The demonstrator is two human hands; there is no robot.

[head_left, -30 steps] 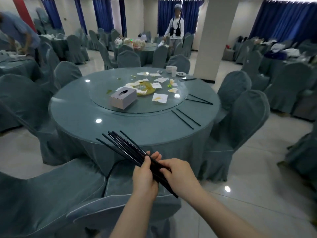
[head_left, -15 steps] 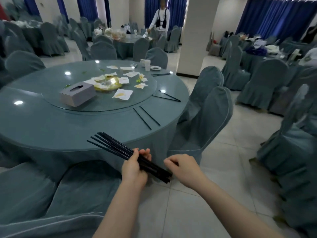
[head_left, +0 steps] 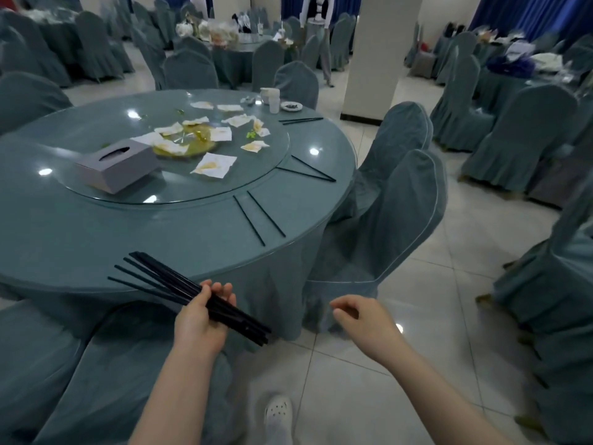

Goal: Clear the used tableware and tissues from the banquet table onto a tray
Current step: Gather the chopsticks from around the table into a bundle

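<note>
My left hand (head_left: 200, 319) grips a bundle of several black chopsticks (head_left: 167, 282), fanned out over the near edge of the round banquet table (head_left: 80, 239). My right hand (head_left: 365, 322) hangs free to the right of the bundle, fingers loosely curled, holding nothing. Three loose pairs of black chopsticks lie on the table's right side: a near pair (head_left: 258, 218), a middle pair (head_left: 305, 170) and a far pair (head_left: 301, 120). Used tissues (head_left: 213, 163) and a yellowish dirty plate (head_left: 189, 144) sit on the glass turntable (head_left: 192, 191). A white cup (head_left: 274, 102) and a small saucer (head_left: 291, 106) stand at the far edge.
A grey tissue box (head_left: 118, 165) rests on the turntable's left part. Covered chairs (head_left: 394, 220) stand close to the table's right side, another (head_left: 96, 364) below my left arm. A white pillar (head_left: 372, 53) rises behind. More tables, chairs and a standing person (head_left: 316, 14) fill the hall.
My right hand has let go of the chopstick bundle and drifted right; my left hand alone keeps it. My view has shifted rightward round the table.
</note>
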